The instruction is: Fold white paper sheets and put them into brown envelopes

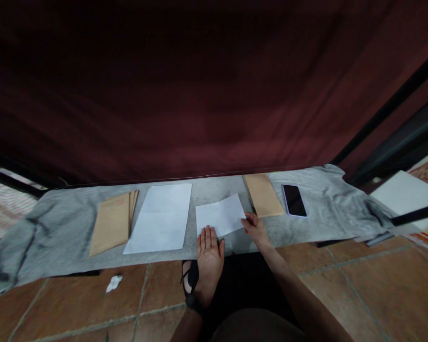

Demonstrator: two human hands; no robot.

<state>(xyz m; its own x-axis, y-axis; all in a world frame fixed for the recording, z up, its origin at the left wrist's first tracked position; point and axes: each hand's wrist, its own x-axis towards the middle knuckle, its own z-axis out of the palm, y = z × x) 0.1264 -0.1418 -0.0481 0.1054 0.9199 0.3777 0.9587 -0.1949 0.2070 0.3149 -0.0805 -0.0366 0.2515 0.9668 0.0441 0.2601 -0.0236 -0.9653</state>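
Note:
A white sheet of paper (pixel 221 214), folded to a smaller size with a crease across its middle, lies on the grey cloth in front of me. My left hand (pixel 209 254) is turned palm up, fingers stretched out, their tips at the paper's near left edge. At the paper's right edge my right hand (pixel 255 229) pinches the corner between thumb and fingers. Left of it lie larger white sheets (pixel 159 221) with a crease across them. A brown envelope (pixel 264 194) rests just beyond my right hand.
Several brown envelopes (pixel 111 222) lie fanned at the left. A phone (pixel 294 200) with a dark screen lies at the right on the grey cloth (pixel 324 204). A dark red curtain (pixel 207 95) hangs behind. A crumpled white scrap (pixel 114 283) is on the tiled floor (pixel 157 289).

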